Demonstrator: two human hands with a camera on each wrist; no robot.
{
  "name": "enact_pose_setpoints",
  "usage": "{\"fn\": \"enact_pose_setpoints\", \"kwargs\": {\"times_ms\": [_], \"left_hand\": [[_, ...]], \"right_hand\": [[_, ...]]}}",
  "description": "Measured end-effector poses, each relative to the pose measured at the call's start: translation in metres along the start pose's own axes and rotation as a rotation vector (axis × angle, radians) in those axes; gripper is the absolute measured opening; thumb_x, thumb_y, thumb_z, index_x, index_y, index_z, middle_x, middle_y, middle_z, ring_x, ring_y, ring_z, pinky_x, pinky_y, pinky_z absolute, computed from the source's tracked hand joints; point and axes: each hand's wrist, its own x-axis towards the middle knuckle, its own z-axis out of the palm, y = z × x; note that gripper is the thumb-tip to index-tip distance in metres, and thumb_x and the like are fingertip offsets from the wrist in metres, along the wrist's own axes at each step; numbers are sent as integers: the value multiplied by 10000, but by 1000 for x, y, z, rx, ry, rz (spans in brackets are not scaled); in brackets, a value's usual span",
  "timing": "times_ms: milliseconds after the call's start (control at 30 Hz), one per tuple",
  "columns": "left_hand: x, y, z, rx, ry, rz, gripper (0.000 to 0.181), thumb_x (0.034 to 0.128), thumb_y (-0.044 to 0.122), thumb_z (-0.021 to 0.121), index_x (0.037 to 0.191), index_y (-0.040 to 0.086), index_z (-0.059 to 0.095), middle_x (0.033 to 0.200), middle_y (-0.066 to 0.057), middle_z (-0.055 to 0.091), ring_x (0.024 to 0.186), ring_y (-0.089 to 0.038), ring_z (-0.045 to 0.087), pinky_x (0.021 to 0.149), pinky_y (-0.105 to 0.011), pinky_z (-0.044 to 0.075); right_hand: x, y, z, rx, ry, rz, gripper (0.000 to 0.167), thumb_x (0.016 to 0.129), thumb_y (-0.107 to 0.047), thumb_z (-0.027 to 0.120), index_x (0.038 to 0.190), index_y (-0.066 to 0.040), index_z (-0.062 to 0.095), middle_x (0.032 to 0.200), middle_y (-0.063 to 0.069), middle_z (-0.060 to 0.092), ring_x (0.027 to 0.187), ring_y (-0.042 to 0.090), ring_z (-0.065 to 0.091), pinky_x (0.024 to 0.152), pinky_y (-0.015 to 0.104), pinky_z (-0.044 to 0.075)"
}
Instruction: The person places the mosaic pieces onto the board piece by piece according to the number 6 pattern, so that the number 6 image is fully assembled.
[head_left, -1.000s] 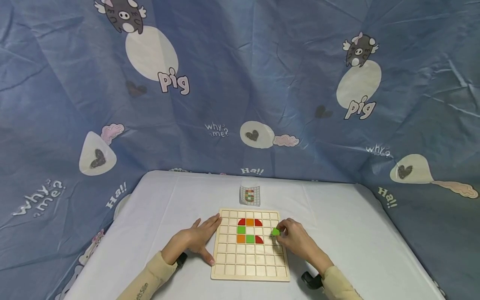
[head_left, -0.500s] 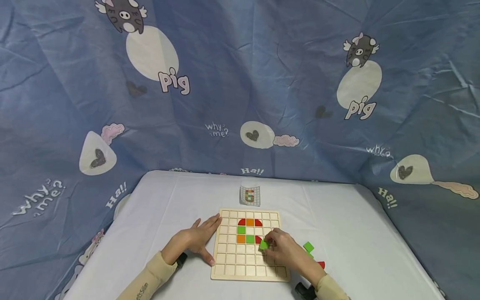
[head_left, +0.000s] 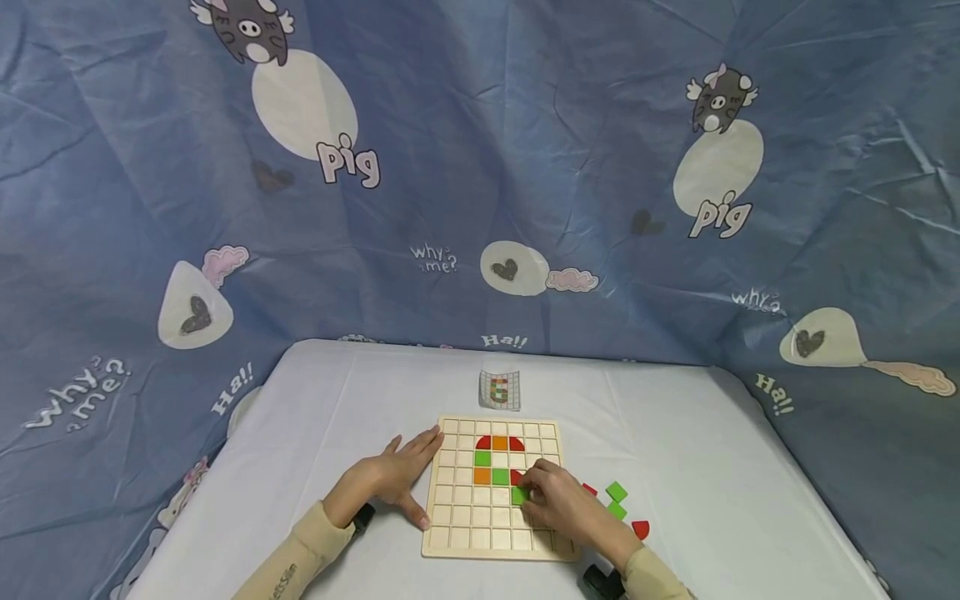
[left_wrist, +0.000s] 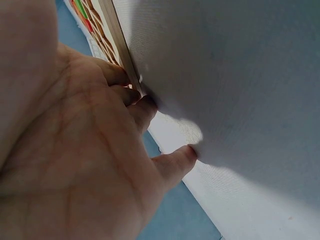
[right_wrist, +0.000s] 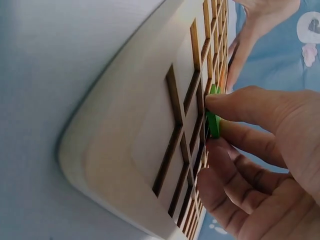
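Observation:
A wooden grid board (head_left: 459, 536) lies on the white table, with red, orange and green tiles set in its upper middle cells. My right hand (head_left: 558, 500) pinches a green square tile (head_left: 519, 497) at the cell just below the lower red quarter-round. In the right wrist view the thumb and a finger of the right hand (right_wrist: 260, 145) grip the green tile (right_wrist: 214, 125), tilted at the grid. My left hand (head_left: 397, 479) is spread along the board's left edge; in the left wrist view the fingers of the left hand (left_wrist: 95, 145) touch that edge.
Right of the board lie loose green squares (head_left: 617, 491) and red pieces (head_left: 641, 529), partly beside the right forearm. Behind the board is a small printed card (head_left: 499, 391) showing a coloured grid pattern. A blue patterned cloth (head_left: 420, 167) hangs behind the table.
My right hand has moved left and toward the near side over the board with the green tile, bringing it down to a cell. Loose pieces at the right have come into view. The left hand stays put.

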Motion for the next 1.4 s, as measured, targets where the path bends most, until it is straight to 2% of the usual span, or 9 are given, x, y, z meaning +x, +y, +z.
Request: {"fn": "enact_pose_setpoints", "kwargs": {"times_ms": [300, 633, 867, 1067, 1267, 1400], "left_hand": [[2, -1, 1, 0, -2, -9, 1363, 553, 602, 850, 1552, 51, 104, 1634, -104, 75, 1505, -263, 113, 1185, -570, 132], [2, -1, 1, -27, 13, 2, 1370, 537, 587, 861, 1552, 50, 112, 1633, -111, 80, 1506, -265, 107, 1181, -584, 127], [1, -1, 1, -26, 13, 6, 1368, 538, 585, 860, 1551, 46, 113, 1633, -114, 77, 1506, -268, 105, 1181, -584, 131], [2, -1, 1, -23, 20, 13, 1371, 536, 586, 858, 1549, 39, 114, 1632, -123, 73, 1506, -274, 103, 1179, -588, 133], [1, -2, 1, -29, 21, 23, 1370, 539, 572, 863, 1546, 24, 112, 1629, -137, 70, 1505, -291, 99, 1174, -600, 129], [0, -2, -1, -28, 20, 20, 1378, 535, 579, 860, 1546, 23, 107, 1630, -136, 67, 1505, -289, 98, 1174, -601, 128]], "right_hand": [[0, -1, -1, 11, -37, -16, 181, 861, -145, 726, 1020, -60, 720, 971, -15, 593, 842, 43, 577, 711, 196, 532], [-4, -3, 4, -9, 11, -32, 206, 869, -149, 715, 1044, -41, 719, 936, -4, 596, 764, 9, 519, 659, 169, 501], [-7, -3, 4, 25, 26, -14, 213, 864, -142, 719, 1060, -65, 684, 972, -12, 614, 804, 34, 553, 690, 190, 517], [-12, -1, 4, 42, 65, 37, 243, 862, -180, 725, 1084, -95, 672, 996, -28, 615, 825, 45, 555, 706, 205, 517], [-23, 6, -2, 61, 132, 77, 176, 858, -146, 725, 1015, -93, 666, 945, -30, 607, 794, 53, 571, 669, 192, 513], [-31, 16, -9, 63, 165, 149, 161, 844, -115, 737, 982, -92, 658, 885, -34, 591, 737, 39, 541, 617, 179, 483]]}}
